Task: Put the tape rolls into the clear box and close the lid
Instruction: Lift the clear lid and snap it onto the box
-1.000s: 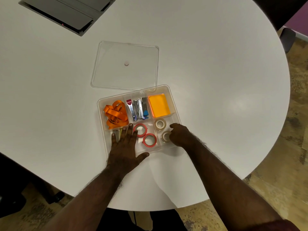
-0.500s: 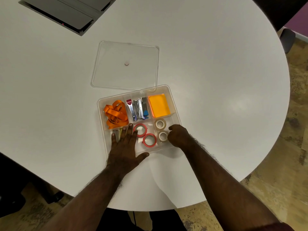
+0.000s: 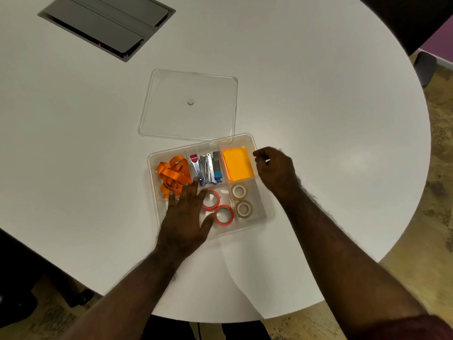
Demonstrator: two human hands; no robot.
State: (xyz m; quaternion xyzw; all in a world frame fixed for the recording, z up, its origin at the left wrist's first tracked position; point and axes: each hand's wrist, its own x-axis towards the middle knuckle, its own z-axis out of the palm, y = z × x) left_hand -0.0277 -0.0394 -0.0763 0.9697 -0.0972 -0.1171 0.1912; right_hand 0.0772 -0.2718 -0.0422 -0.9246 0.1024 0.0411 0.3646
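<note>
Clear box [image 3: 260, 218] on the white round surface [image 3: 318, 106], seen from above, with its compartments open to view. Nearest the person, the middle compartment holds two red tape rolls [image 3: 223, 214], lying flat and touching each other; the compartment to their right holds two beige tape rolls [image 3: 244, 209], also flat, one beyond the other. On the far side of the box lie an orange ribbon [image 3: 171, 175] at left, metal staplers [image 3: 207, 168] in the middle, and an orange pad [image 3: 237, 164] at right. The lid [image 3: 188, 104] lies flat on the surface just beyond the box, its near edge close to the box's far rim, not covering it.

Left hand [image 3: 183, 217]: palm down over the near-left part of the box, fingers [image 3: 193, 190] spread apart and extended, gripping nothing; the fingertips reach the ribbon and staplers. Right hand [image 3: 275, 168]: at the box's right rim beside the orange pad, fingers curled loosely together; whether they touch the rim cannot be told. A grey hatch [image 3: 105, 23] is set into the surface well beyond the lid.
</note>
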